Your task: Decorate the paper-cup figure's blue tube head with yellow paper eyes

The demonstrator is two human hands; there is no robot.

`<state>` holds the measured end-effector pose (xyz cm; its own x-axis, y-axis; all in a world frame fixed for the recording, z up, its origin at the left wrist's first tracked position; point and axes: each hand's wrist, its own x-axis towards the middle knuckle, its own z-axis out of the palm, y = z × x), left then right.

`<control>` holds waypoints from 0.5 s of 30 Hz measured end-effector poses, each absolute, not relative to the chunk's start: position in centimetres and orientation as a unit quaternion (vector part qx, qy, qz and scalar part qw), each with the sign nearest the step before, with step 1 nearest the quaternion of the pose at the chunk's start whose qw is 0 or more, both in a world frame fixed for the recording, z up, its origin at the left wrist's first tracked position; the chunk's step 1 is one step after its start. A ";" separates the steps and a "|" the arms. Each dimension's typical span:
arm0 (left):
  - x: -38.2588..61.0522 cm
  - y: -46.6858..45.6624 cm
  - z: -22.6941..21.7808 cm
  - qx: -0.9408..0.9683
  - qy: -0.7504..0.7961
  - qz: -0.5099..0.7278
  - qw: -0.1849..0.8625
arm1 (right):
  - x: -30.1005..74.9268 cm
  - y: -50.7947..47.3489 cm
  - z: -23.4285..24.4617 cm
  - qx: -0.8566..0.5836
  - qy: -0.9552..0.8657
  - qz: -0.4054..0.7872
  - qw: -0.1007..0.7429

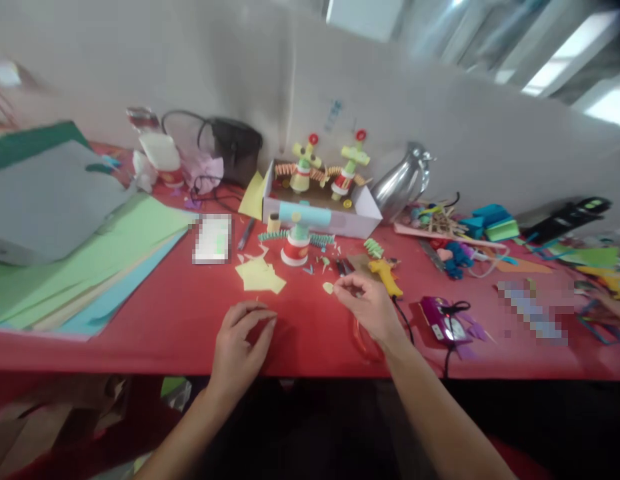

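My right hand [366,301] pinches a small yellow paper piece [329,287] between thumb and fingers, just above the red table [180,320]. My left hand [243,337] rests on the table near the front edge, fingers curled loosely, holding nothing that I can see. Yellow paper offcuts [260,275] lie just beyond the left hand. A paper figure on a red-and-white cup [296,240] with a blue tube on top stands behind them. A yellow glue gun [386,275] lies right of my right hand.
A white box [363,217] holds two more paper figures. Stacked coloured paper sheets [90,267] cover the left side. A black bag [235,150], a metal jug [405,180], a purple item with black cord [443,320] and craft scraps [470,240] lie along the back and right.
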<state>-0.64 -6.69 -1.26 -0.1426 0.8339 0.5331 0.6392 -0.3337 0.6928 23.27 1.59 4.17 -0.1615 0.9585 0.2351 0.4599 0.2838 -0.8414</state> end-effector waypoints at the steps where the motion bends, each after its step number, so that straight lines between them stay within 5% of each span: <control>1: -1.0 -5.9 -0.6 0.639 0.573 0.503 0.103 | 23.1 2.5 4.9 -0.498 -0.699 0.304 0.413; 7: -3.2 1.5 4.2 0.580 0.579 0.559 0.125 | 21.1 8.6 9.3 -0.432 -0.744 0.251 0.444; 15: -3.3 9.4 5.2 0.517 0.482 0.617 0.346 | 19.3 13.2 9.5 -0.411 -0.761 0.222 0.449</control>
